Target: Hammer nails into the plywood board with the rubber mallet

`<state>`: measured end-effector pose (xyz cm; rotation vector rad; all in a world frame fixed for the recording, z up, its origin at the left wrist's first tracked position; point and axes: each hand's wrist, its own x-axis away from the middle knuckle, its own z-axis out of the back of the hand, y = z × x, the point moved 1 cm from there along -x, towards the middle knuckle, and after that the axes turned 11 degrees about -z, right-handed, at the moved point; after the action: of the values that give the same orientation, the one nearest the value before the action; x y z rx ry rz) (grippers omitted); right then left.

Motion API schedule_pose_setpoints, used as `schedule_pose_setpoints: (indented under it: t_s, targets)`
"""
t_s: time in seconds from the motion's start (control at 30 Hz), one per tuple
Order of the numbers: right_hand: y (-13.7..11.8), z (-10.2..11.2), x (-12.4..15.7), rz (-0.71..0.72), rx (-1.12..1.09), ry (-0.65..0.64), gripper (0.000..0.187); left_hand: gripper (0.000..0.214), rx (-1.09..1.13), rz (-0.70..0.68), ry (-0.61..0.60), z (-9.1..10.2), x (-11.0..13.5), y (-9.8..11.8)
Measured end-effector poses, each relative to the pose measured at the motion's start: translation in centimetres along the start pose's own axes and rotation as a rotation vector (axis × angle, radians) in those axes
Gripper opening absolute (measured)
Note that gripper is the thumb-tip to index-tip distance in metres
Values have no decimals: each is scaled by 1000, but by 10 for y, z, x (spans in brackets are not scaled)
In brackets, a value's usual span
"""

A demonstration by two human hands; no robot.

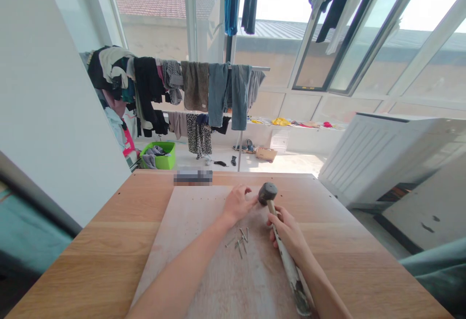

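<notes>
My right hand point(287, 231) is wrapped round the pale, worn handle of a mallet point(289, 265). The mallet's dark, rounded head is just right of my left fingertips, low over the board. My left hand point(238, 205) rests on the far part of a pale wooden board point(189, 241), its fingers curled in a pinch. What they pinch, if anything, I cannot make out. Several loose nails point(242, 242) lie in a small heap on the board, between my forearms.
The board lies on a wooden table point(112, 226). At the table's far edge is a blurred dark object point(192, 177). Beyond stand a laundry rack point(218, 64) hung with clothes and a green basket point(167, 156). A white ribbed panel point(357, 154) stands at right.
</notes>
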<state>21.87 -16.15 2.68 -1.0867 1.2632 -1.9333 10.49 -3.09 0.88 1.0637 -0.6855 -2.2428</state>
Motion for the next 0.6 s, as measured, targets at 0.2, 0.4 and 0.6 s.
schedule_pose_setpoints:
  t_s: [0.2,0.4,0.6]
  targets:
    - [3,-3,-1,44,38,23,35,17,-56,-86,-94,20,0,8]
    - [6,-2,-2,76,73,35,34,25,-159,-255,-575,58,10,37]
    - [11,-1,-6,82,92,38,37,24,-323,-344,-742,59,24,55]
